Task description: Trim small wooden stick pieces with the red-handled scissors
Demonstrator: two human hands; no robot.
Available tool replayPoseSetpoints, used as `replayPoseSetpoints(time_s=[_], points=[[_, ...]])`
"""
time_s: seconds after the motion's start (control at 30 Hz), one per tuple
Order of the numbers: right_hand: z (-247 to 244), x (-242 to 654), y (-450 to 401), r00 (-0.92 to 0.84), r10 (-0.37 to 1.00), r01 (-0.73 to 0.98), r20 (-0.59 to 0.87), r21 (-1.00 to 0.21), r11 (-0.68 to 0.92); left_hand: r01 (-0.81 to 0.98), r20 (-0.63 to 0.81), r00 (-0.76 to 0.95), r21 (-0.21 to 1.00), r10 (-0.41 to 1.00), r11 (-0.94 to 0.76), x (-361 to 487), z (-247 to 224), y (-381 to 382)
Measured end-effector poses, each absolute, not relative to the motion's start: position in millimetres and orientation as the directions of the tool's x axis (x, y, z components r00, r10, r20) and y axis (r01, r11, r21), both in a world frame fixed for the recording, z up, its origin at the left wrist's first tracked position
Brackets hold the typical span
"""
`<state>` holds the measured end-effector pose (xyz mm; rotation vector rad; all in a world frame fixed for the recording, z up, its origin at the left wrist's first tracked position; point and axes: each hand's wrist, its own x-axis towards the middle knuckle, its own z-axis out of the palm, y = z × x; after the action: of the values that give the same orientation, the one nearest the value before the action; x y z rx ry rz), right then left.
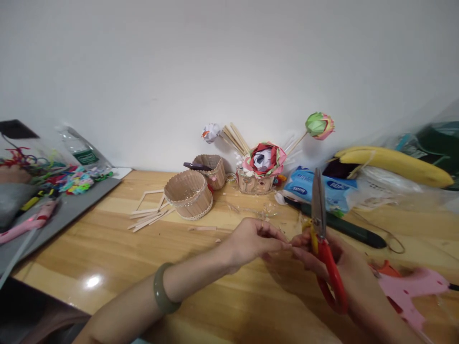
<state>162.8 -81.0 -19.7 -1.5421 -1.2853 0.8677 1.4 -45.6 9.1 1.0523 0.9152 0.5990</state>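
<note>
Over the wooden table, my left hand has its thumb and fingers pinched together, meeting the fingertips of my right hand. Whatever lies between the fingertips is too small to make out. A pair of scissors with red and yellow handles hangs in my right hand, its blades pointing up. A green bangle circles my left wrist. Behind my hands is a basket made of wooden sticks, beside loose flat sticks.
Paper flowers and sticks stand in a decorated basket at the back. Right: a blue wipes pack, a banana, a pink glue gun. Left: a bottle, colourful pieces, another glue gun, another person's hand.
</note>
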Motion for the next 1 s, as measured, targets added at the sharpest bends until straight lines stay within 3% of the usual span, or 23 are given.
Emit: replayPoseSetpoints(time_s=[0.13, 0.4, 1.0], points=[[-16, 161, -83, 0.166, 0.986, 0.296, 0.005, -0.954, -0.044, -0.001, -0.314, 0.516, 0.93, 0.797, 0.367, 3, 7, -45], [-3, 164, -83, 0.171, 0.985, 0.184, -0.024, -0.981, -0.056, -0.225, -0.248, 0.447, 0.899, 0.859, 0.377, 7, 5, -52], [-12, 162, -86, 0.167, 0.986, 0.197, -0.001, -0.98, -0.034, -0.142, -0.229, 0.453, 0.935, 0.861, 0.324, 7, 7, -55]])
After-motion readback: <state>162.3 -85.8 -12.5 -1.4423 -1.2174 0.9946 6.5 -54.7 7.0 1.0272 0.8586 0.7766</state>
